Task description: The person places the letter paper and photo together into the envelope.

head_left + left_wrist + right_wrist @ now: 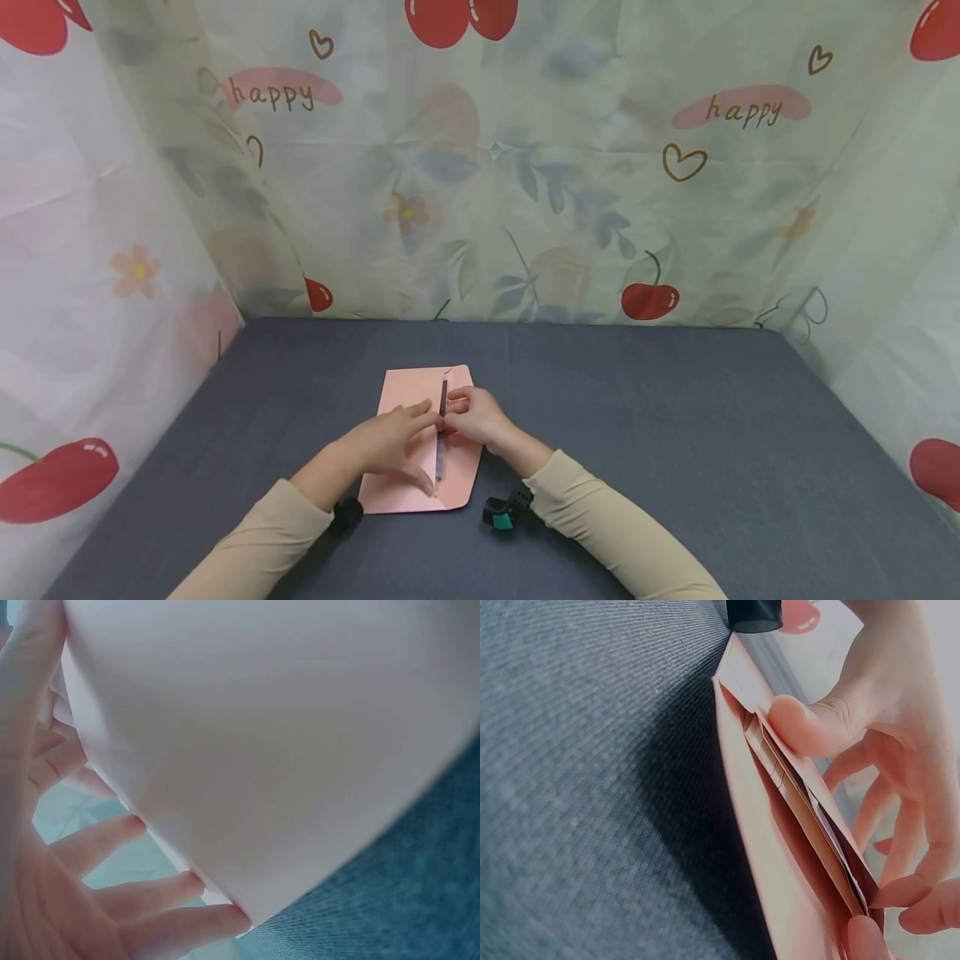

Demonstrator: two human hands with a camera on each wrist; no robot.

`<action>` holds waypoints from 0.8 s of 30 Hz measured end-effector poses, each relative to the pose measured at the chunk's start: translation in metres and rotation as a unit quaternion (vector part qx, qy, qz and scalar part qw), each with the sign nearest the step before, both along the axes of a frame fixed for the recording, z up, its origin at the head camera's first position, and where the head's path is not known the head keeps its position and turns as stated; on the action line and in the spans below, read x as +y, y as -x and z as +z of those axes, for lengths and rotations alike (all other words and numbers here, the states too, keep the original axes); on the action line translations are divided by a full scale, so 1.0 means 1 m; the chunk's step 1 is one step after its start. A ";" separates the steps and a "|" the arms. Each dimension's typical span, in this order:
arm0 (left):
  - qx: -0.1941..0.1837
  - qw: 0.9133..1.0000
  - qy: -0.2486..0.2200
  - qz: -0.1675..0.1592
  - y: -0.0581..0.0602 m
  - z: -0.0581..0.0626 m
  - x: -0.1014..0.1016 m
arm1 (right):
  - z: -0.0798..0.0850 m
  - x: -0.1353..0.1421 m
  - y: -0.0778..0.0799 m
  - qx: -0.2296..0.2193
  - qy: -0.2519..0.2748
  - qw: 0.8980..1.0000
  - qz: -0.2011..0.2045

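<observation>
A pink envelope [405,392] lies on the dark table, its flap turned out to the right and its long mouth parted. Inside, thin papers [810,825] with tan and dark edges show in the right wrist view. My left hand [386,437] rests over the envelope, fingers spread and thumb pressing beside the mouth. In the left wrist view, fingertips [229,919] touch the envelope's edge. At the mouth, my right hand [476,414] pinches the paper edges between thumb and fingers, close to the left hand's fingertips. The papers' lower part is hidden in the envelope.
A dark cloth covers the table [675,433]. Black wrist devices, one with a teal patch [501,521], sit by both wrists. Printed curtains [525,167] with cherries and the word happy stand behind and at both sides.
</observation>
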State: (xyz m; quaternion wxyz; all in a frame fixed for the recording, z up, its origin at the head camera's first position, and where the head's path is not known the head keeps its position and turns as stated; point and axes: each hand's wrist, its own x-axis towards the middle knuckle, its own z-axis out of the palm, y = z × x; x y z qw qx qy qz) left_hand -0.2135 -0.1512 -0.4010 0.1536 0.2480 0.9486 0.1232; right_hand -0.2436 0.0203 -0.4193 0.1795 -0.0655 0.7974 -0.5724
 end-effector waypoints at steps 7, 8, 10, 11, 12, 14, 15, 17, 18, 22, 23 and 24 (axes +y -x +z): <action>0.002 1.000 -0.005 -0.003 0.001 -0.001 -0.001 | -0.001 -0.001 0.000 0.003 0.002 1.000 0.001; 0.002 1.000 -0.006 -0.004 0.001 -0.002 -0.001 | -0.002 -0.001 0.000 0.003 0.001 1.000 0.001; 0.004 1.000 -0.007 -0.006 0.001 -0.002 -0.001 | -0.002 -0.001 0.000 0.005 0.001 1.000 0.003; 0.004 1.000 -0.008 -0.007 0.001 -0.002 -0.001 | -0.001 -0.001 0.000 0.003 0.001 1.000 0.002; 0.005 1.000 -0.009 -0.009 0.001 -0.003 -0.001 | -0.001 -0.001 -0.001 0.003 0.001 1.000 0.003; 0.007 1.000 -0.010 -0.013 0.002 -0.003 -0.002 | -0.001 0.000 -0.001 0.002 0.001 1.000 0.002; 0.007 1.000 -0.010 -0.014 0.002 -0.003 -0.002 | 0.000 0.000 -0.001 0.002 0.001 1.000 0.003; 0.006 1.000 -0.011 -0.015 0.002 -0.003 -0.002 | 0.000 0.000 -0.002 0.003 0.001 1.000 0.005; 0.006 1.000 -0.012 -0.015 0.002 -0.003 -0.002 | 0.001 0.000 -0.002 0.003 0.001 1.000 0.006; 0.004 1.000 -0.011 -0.015 0.002 -0.003 -0.002 | 0.000 0.000 -0.002 0.006 -0.002 1.000 0.009; 0.004 1.000 -0.012 -0.015 0.002 -0.002 -0.002 | 0.000 -0.001 -0.002 0.004 -0.003 1.000 0.008; 0.004 1.000 -0.011 -0.015 0.001 -0.002 -0.002 | 0.000 -0.001 -0.001 0.004 -0.002 1.000 0.008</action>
